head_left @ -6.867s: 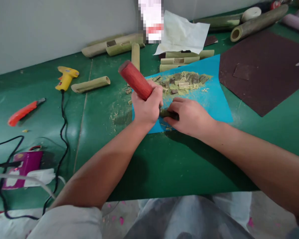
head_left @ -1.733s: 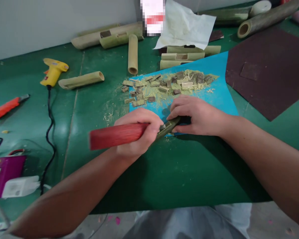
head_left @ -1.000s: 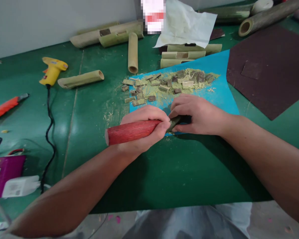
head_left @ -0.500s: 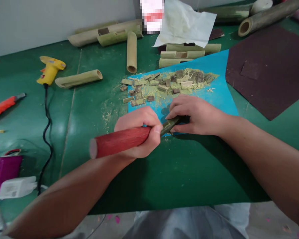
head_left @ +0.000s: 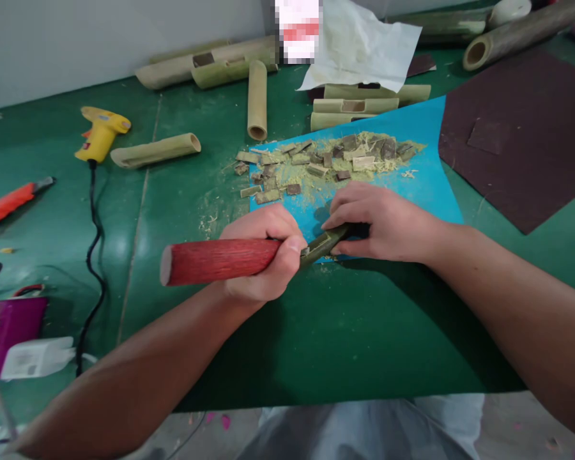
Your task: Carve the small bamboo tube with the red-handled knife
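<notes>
My left hand (head_left: 273, 255) is closed around a tool with a thick red handle (head_left: 220, 262), whose butt points left. A bit of its metal tip shows by my thumb, against a dark green bamboo piece (head_left: 326, 244). My right hand (head_left: 376, 223) grips that piece at its far end, fingers on one side and thumb on the other. The bamboo lies slanted over the near edge of a blue sheet (head_left: 426, 191). Pale cut marks show on its upper side. Wood chips and shavings (head_left: 316, 166) are scattered on the sheet beyond my hands.
On the green table (head_left: 354, 345), a yellow glue gun (head_left: 103, 131) with a black cord and an orange cutter (head_left: 9, 204) lie left. Bamboo tubes (head_left: 257, 102) lie at the back. A dark brown sheet (head_left: 522, 140) is at right, a purple box (head_left: 22, 332) at lower left.
The red handle has swung to nearly level, its butt further left. My left hand has shifted slightly left, uncovering more of the bamboo and the tool's tip. My right hand keeps its grip.
</notes>
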A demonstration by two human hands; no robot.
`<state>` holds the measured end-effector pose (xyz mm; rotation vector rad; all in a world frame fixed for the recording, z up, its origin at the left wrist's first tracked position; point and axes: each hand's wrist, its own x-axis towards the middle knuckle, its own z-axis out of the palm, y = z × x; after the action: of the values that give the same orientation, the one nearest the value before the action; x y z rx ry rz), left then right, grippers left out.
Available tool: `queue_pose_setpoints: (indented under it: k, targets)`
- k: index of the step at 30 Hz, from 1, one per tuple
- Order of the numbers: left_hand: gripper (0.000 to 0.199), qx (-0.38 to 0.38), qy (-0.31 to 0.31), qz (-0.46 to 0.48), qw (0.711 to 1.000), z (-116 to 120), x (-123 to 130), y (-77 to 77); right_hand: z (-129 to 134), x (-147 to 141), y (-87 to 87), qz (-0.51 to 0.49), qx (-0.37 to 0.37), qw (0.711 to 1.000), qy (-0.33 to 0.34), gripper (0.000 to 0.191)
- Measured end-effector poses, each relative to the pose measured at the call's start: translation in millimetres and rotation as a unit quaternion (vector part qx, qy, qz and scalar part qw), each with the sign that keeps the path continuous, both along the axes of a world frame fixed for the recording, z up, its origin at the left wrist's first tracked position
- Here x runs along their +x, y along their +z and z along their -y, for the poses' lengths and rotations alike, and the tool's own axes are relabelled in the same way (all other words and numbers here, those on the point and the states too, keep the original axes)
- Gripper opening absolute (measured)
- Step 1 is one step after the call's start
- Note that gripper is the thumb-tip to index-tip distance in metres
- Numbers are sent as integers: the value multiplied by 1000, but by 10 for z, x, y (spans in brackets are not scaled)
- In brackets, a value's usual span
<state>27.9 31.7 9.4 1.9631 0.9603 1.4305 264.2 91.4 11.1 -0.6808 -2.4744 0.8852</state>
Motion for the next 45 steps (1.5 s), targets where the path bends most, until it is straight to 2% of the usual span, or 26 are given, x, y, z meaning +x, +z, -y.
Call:
queue_pose_setpoints:
  k: [4,7,10,23,27,31,36,39,45]
  targets:
    - [26,-9,-3,80,997,-34,51,-1,8,-13,11,11,6,1000,0,14]
    - [23,-41,-19,29,999,-57,77,40,13,-15,20,13,11,1000,-2,13]
    - [22,-42,-29,-6,999,-62,78,76,17,-13,29,16,14,1000,-2,11]
    - [20,-34,-28,-22,999,-72,68,69,25,-20,32,25,8,1000,-6,13]
    - [13,-35,-19,-44,998,-46,93,136,17,-16,18,17,11,1000,-4,13]
    - [15,-33,-22,-81,996,-7,107,213,1,4,-4,7,8,1000,8,14]
    - [19,9,1,-33,999,-18,68,114,-6,5,-7,9,6,1000,8,14]
    - [23,1,1,2,1000,-38,59,42,-4,-6,-2,15,9,1000,3,12]
    - [21,1,-6,31,999,-56,57,26,7,-4,8,21,15,1000,1,15]
